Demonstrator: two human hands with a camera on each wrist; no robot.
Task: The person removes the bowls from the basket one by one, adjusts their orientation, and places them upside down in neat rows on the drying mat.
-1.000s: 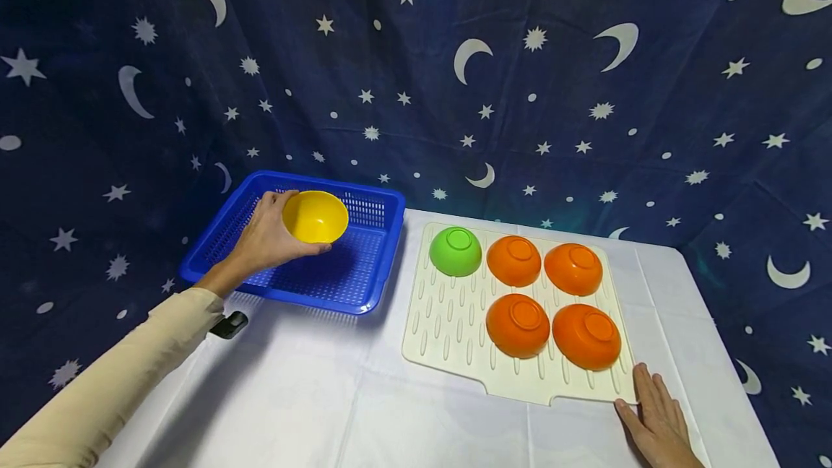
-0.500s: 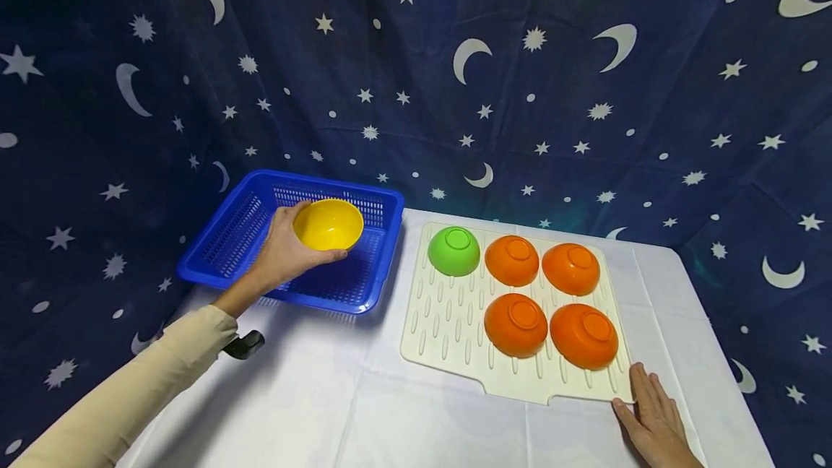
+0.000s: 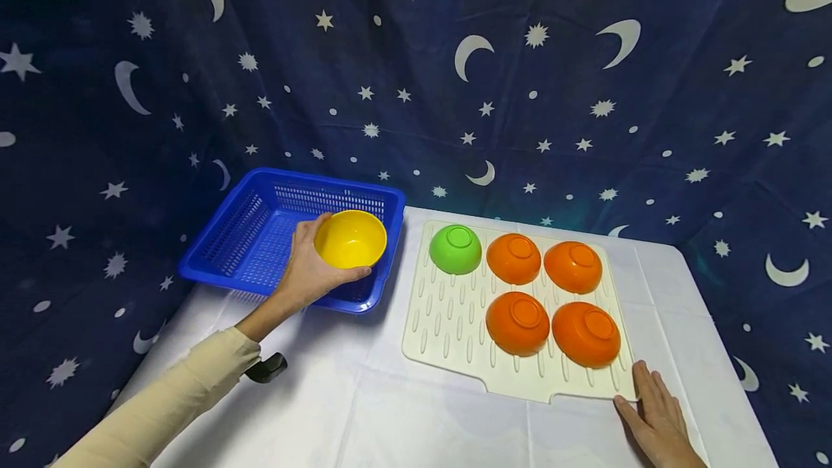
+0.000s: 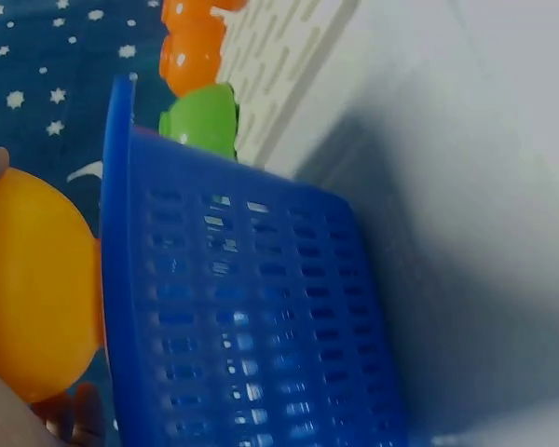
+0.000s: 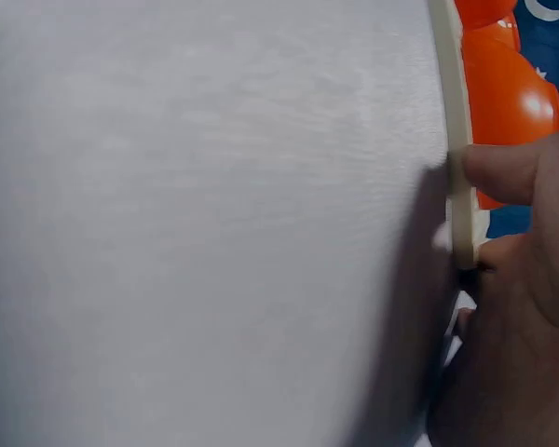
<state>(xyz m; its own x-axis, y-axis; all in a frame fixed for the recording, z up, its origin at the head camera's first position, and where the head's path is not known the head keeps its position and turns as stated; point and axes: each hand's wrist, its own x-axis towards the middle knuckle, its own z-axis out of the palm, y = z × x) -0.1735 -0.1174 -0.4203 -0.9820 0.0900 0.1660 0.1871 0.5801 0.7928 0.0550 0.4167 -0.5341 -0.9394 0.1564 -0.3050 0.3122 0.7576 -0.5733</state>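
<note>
My left hand [image 3: 313, 262] holds a yellow bowl [image 3: 351, 238] by its rim, thumb at the near side and fingers at the far side. The bowl is raised, mouth up, over the right part of a blue perforated basket [image 3: 227, 282]. In the left wrist view the bowl [image 4: 37, 279] shows its outside, beyond the basket wall [image 4: 252, 307]. My right hand [image 3: 658, 421] lies at the near right corner of a cream draining mat [image 3: 442, 331], fingers fairly straight. The thumb [image 5: 503, 172] touches the mat's edge in the right wrist view.
On the mat, a green bowl [image 3: 456, 249] and several orange bowls [image 3: 518, 323] lie upside down. White cloth [image 3: 403, 417] covers the table. A dark blue curtain [image 3: 416, 56] with moons and stars hangs behind. A black strap end [image 3: 266, 367] hangs below the left wrist.
My left hand has carried the yellow bowl rightward and a little toward me, from the basket's middle to its right side. The right hand has stayed at the mat's corner.
</note>
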